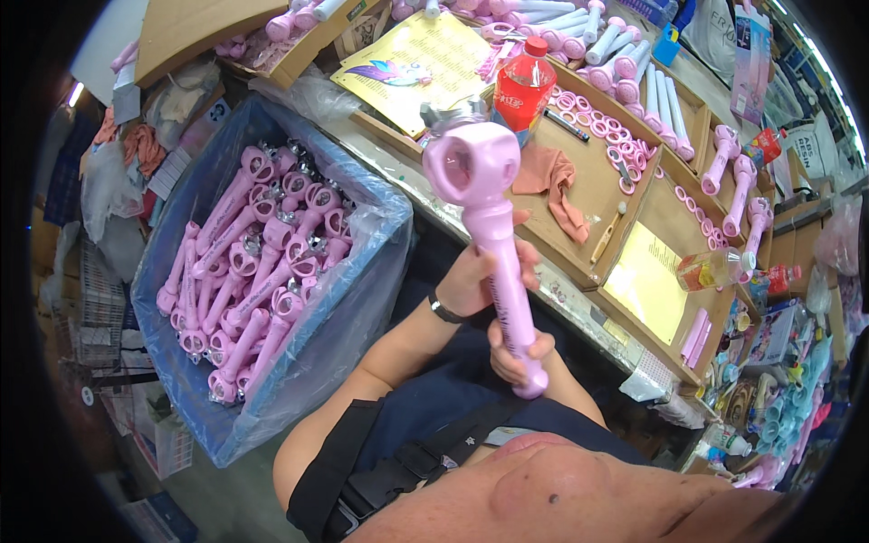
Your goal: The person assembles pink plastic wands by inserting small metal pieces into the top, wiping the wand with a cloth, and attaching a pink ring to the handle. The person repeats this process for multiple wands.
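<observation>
A pink toy wand stands nearly upright in front of me, with a hollow round head and a silver crown-like piece on top. My left hand, a dark band on its wrist, is closed round the upper handle from behind. Lower down, near the rounded end, my right hand has its fingers wrapped about the same handle. Dark lettering runs along the shaft. To the left, a blue bin with a clear liner holds many similar pink wands, heaped with silver tops among them.
Cardboard trays on the bench hold pink rings, an orange cloth, a red-labelled bottle and yellow sheets. White-and-pink wand parts lie at the back. Another bottle lies at the right.
</observation>
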A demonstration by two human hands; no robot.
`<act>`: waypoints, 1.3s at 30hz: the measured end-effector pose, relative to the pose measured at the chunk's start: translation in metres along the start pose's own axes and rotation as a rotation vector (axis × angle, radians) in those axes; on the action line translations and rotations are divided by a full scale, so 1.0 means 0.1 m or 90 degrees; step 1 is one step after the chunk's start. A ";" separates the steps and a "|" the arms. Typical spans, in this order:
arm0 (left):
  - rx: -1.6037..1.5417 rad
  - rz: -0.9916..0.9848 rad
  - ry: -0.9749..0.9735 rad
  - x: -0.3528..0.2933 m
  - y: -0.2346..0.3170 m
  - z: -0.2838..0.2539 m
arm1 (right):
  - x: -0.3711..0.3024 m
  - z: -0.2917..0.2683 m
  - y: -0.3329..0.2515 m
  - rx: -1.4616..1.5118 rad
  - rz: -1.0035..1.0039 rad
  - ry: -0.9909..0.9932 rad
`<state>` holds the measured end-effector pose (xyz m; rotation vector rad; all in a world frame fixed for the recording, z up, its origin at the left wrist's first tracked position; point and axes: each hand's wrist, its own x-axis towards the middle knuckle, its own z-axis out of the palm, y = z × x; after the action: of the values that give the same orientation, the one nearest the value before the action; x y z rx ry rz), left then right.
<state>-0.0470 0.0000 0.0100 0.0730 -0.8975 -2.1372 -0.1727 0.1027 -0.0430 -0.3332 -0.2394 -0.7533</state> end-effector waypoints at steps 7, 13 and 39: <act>0.404 0.040 0.226 -0.09 -0.07 0.09 | 0.00 -0.17 0.04 -0.450 -0.023 0.479; 0.359 -0.006 0.242 -0.08 -0.10 0.06 | 0.06 -0.12 0.14 -0.480 -0.051 0.580; 0.451 0.264 0.319 0.22 0.29 -0.36 | -0.09 -0.16 0.13 0.131 0.022 0.075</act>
<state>-0.0308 -0.0489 0.0062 0.6834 -1.1867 -1.2564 -0.1679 0.1110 -0.0638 -0.0967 -0.1976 -0.7052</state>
